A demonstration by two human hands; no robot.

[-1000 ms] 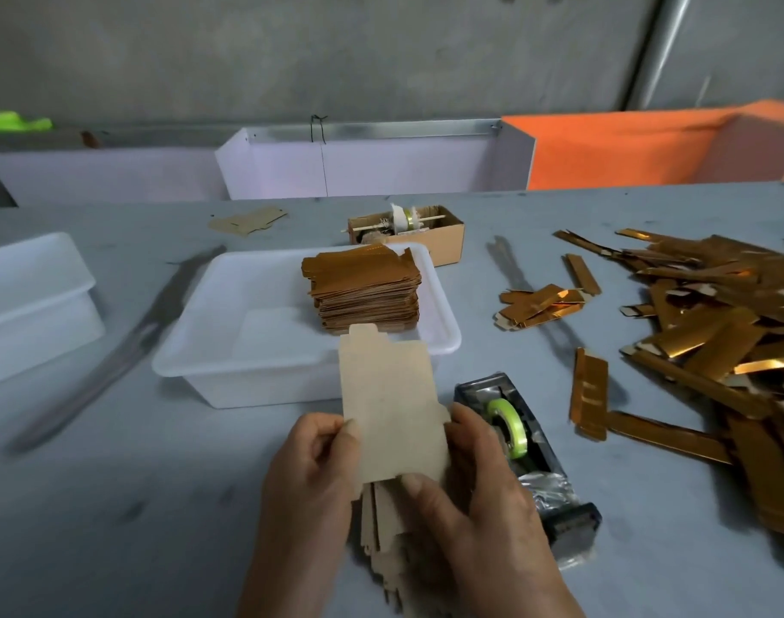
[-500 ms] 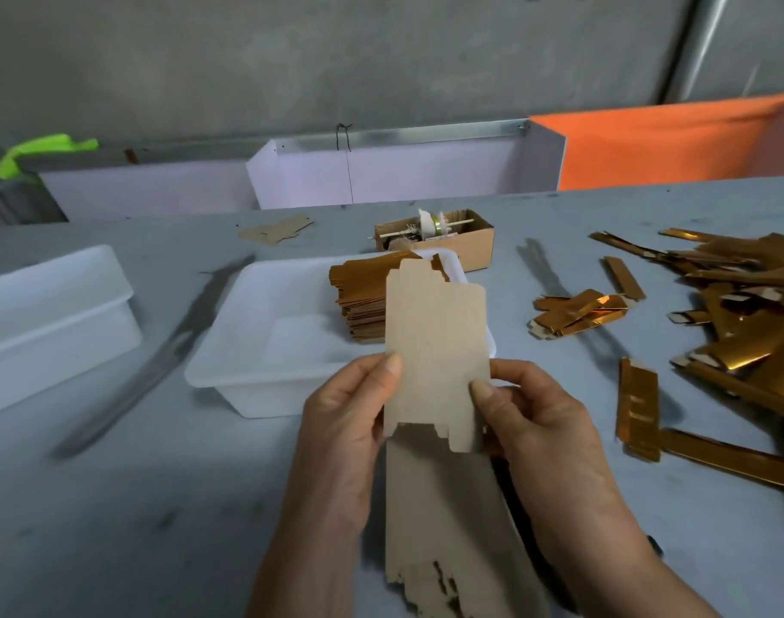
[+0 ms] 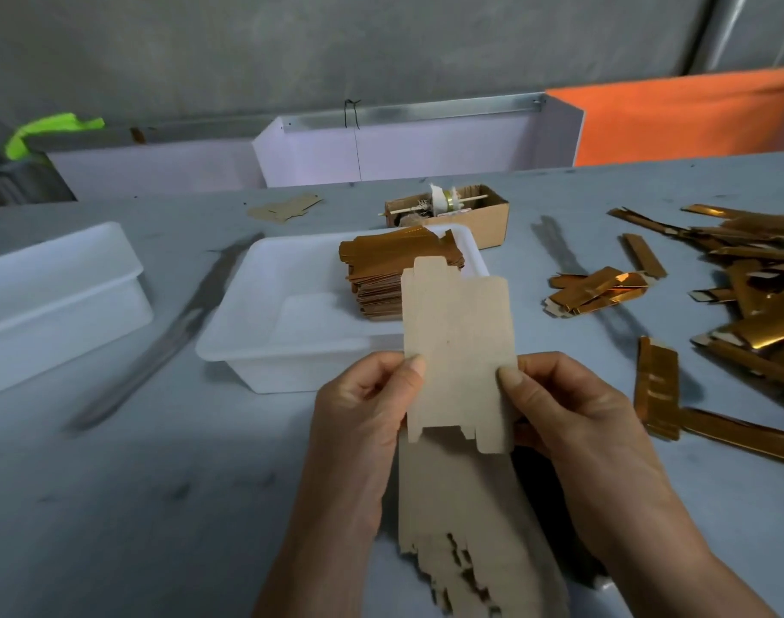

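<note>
Since 1.0 s ago the cardboard blank (image 3: 459, 354) has been lifted off the table. It was low over the loose stack then. It now stands upright in the air, and its top edge overlaps the view of the white tray (image 3: 229, 345). Little has changed over the last half second.

Left hand (image 3: 363, 408): pinches the blank's left edge, thumb on the plain brown face, fingers behind it.
Right hand (image 3: 568, 408): pinches the right edge in the same way, thumb on the face.

The blank shows its brown side to the camera, with tabs at top and bottom.

Loose stack (image 3: 466, 519) of brown blanks: flat on the table (image 3: 113, 483), below the held one and between the wrists.
Gold stack (image 3: 381, 274): in the tray's far right corner (partly hidden by the held blank).
Small cardboard box (image 3: 488, 216): just behind the tray.
White tub (image 3: 60, 278): to the left, apart from the tray.
Folded gold pieces (image 3: 760, 305): scattered at right.
</note>
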